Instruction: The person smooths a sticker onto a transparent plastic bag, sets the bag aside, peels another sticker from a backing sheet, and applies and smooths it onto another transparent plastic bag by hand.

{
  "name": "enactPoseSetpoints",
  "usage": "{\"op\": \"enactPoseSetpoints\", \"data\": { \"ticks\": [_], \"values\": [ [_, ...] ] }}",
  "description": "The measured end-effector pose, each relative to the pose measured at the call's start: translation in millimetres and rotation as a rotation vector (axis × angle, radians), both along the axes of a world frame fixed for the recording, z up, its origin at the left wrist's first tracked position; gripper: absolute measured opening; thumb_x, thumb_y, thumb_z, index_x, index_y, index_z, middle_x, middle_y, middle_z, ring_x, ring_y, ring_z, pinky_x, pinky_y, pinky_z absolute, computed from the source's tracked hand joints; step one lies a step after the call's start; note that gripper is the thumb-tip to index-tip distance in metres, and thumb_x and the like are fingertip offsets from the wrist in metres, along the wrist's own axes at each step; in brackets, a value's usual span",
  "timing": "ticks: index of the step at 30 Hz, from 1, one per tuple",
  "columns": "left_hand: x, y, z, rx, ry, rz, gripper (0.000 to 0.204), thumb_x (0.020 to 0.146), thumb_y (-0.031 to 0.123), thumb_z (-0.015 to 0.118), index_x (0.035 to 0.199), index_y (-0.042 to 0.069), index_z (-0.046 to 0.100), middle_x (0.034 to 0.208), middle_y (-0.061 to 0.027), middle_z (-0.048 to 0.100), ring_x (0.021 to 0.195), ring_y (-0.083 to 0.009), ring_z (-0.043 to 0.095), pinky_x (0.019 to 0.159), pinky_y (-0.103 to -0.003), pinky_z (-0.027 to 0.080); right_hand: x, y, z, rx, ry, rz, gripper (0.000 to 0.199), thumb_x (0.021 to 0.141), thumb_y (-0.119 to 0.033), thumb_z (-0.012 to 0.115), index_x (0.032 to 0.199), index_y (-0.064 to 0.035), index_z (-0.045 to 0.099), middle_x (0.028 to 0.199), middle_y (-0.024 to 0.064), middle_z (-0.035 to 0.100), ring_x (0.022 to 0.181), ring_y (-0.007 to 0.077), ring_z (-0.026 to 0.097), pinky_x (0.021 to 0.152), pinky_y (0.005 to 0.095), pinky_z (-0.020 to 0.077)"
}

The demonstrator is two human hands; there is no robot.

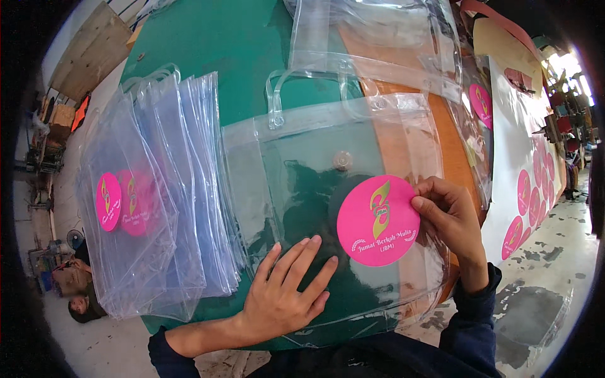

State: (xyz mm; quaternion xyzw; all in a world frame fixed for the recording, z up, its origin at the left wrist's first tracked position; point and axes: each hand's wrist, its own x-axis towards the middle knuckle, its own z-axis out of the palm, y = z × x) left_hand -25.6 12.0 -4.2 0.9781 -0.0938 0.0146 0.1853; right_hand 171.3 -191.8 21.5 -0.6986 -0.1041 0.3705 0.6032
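Step in hand: round pink sticker (377, 220) being laid on the front of a clear plastic bag (328, 189), apparently partly stuck.
Bag position: flat on the green surface (233, 57), near centre.
Left hand (287, 293): spread flat, pressing the bag's near edge.
Right hand (449, 217): fingertips pinching the sticker's right rim.
Left of scene: stack of finished bags (157, 201).
Next move calls for: smoothing the sticker flat without creases, judged.
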Motion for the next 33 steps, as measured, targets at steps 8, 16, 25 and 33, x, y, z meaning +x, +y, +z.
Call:
{"op": "enactPoseSetpoints", "data": {
  "ticks": [8, 16, 25, 33],
  "values": [
    [-0.2, 0.9, -0.2, -0.003, -0.004, -0.003, 0.055, 0.074, 0.029, 0.067, 0.126, 0.015, 0.055, 0.135, -0.0184, 0.042, 0.124, -0.0309, 0.043, 0.106, -0.050, 0.028, -6.2, 1.9, 0.8, -0.040, 0.000, 0.018, 0.010, 0.091, -0.005, 0.058, 0.097, 0.0031, 0.060, 0.079, 0.0031, 0.060, 0.052, 0.0029, 0.047, 0.044, 0.0174, 0.0341],
    [1.8, 1.3, 0.8, 0.007, -0.029, -0.014, 0.054, 0.073, 0.030, 0.068, 0.123, 0.014, 0.056, 0.130, -0.0192, 0.044, 0.123, -0.0320, 0.044, 0.106, -0.050, 0.027, -16.0, 12.7, -2.9, -0.001, -0.009, 0.000, 0.010, 0.091, -0.005, 0.057, 0.096, 0.0034, 0.060, 0.081, 0.0024, 0.060, 0.053, 0.0028, 0.047, 0.045, 0.0164, 0.0350],
    [3.5, 3.7, -2.8, 0.046, -0.155, 0.082, 0.049, 0.073, 0.035, 0.068, 0.115, 0.012, 0.058, 0.096, -0.0093, 0.046, 0.085, -0.0243, 0.045, 0.071, -0.041, 0.032, -22.1, 18.0, -5.5, -0.040, 0.002, -0.049, 0.011, 0.092, -0.006, 0.057, 0.095, 0.0032, 0.060, 0.072, 0.0010, 0.058, 0.051, 0.0031, 0.048, 0.044, 0.0172, 0.0358],
    [-0.2, 1.4, -3.1, -0.014, -0.111, 0.087, 0.042, 0.072, 0.034, 0.068, 0.106, 0.012, 0.059, 0.085, -0.0067, 0.046, 0.077, -0.0224, 0.045, 0.068, -0.040, 0.030, -19.5, 16.3, -15.6, 0.030, -0.019, -0.042, 0.011, 0.091, -0.007, 0.058, 0.096, 0.0032, 0.061, 0.071, 0.0016, 0.059, 0.049, 0.0032, 0.048, 0.043, 0.0173, 0.0352]
  ]
}}
